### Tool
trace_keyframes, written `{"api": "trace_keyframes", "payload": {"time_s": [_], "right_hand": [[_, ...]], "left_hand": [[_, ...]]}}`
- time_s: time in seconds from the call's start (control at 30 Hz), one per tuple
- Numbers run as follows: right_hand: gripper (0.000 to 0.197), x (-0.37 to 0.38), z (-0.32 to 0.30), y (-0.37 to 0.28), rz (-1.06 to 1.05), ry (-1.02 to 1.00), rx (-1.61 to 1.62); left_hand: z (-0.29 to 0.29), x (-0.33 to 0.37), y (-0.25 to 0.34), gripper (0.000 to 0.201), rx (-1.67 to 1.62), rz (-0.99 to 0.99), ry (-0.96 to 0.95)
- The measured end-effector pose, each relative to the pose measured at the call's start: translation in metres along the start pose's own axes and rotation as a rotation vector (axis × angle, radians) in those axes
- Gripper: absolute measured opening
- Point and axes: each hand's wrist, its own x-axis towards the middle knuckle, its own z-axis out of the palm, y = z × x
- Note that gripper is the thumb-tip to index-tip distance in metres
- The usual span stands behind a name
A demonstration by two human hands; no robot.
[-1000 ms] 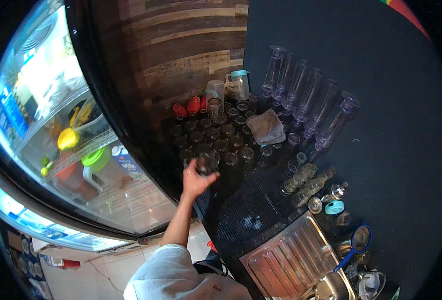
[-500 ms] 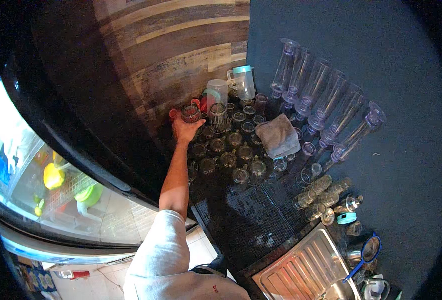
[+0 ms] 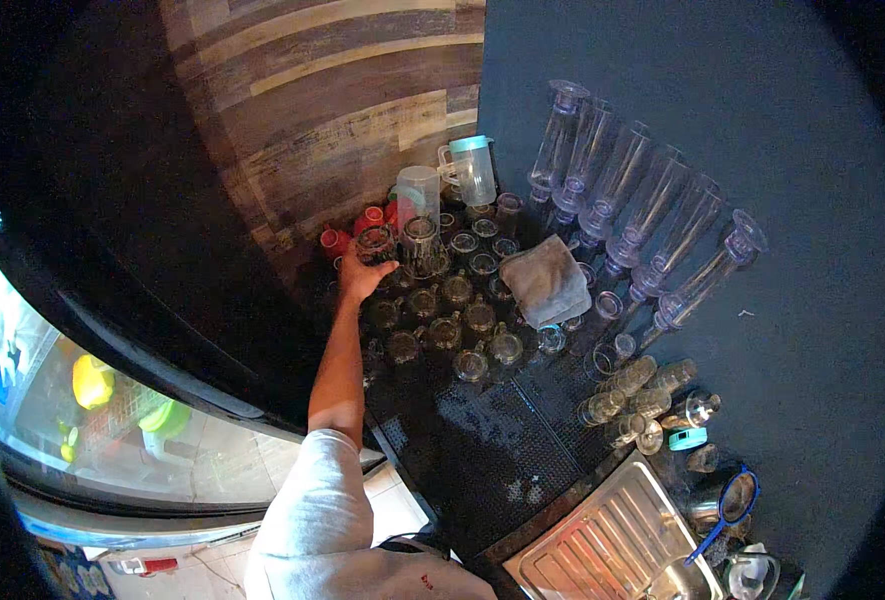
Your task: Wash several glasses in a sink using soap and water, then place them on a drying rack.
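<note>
My left arm stretches forward over the dark counter. At its end my left hand [image 3: 361,279] is closed around the lower side of a clear glass mug [image 3: 374,241], thumb on the right; its other fingers are partly hidden. A similar ribbed glass [image 3: 421,240] stands just right of it. Red cups [image 3: 334,241] are close by on the left, against the wall. Nearer to me, several upturned glass mugs [image 3: 445,331] stand in loose rows. My right hand is out of the picture.
A frosted pitcher [image 3: 418,193] and a turquoise-lidded jug [image 3: 473,172] stand at the back. A folded cloth [image 3: 546,283] lies on glasses, beside tall clear tubes [image 3: 617,185]. A steel sink drainboard [image 3: 592,540], a blue-rimmed strainer [image 3: 738,498] and a glass-fronted fridge [image 3: 212,420] flank the counter.
The view has shifted slightly, so most counter things appear a little further left and lower. My left hand stays at the same glass mug, with its grip looking much the same.
</note>
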Motion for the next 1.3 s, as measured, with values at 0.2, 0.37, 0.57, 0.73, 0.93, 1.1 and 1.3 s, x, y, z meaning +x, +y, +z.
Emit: {"api": "trace_keyframes", "payload": {"time_s": [0.2,0.37,0.57,0.73,0.93,1.1,1.3], "right_hand": [[0.046,0.000,0.003,-0.001,0.112,0.097,-0.097],[0.038,-0.013,0.006,-0.005,0.147,0.077,0.009],[0.029,-0.022,-0.005,-0.015,0.148,0.076,0.155],[0.025,-0.015,-0.020,-0.008,0.171,0.122,0.199],[0.027,0.030,-0.069,0.001,0.227,0.029,0.109],[0.025,-0.040,0.002,-0.010,0.209,0.148,0.154],[0.024,-0.060,0.012,-0.021,-0.027,-0.056,-0.079]], "left_hand": [[0.007,0.011,-0.040,0.084,-0.252,-0.027,-0.145],[0.007,0.029,-0.077,0.081,-0.094,0.067,-0.089],[0.005,0.007,-0.033,0.082,-0.406,-0.037,-0.302],[-0.004,0.008,-0.054,0.083,-0.042,-0.092,-0.345],[-0.003,0.010,-0.062,0.080,0.222,-0.224,-0.533],[-0.016,0.013,-0.076,0.081,0.289,-0.150,-0.592],[-0.014,0.014,-0.062,0.078,0.359,-0.169,-0.591]]}}
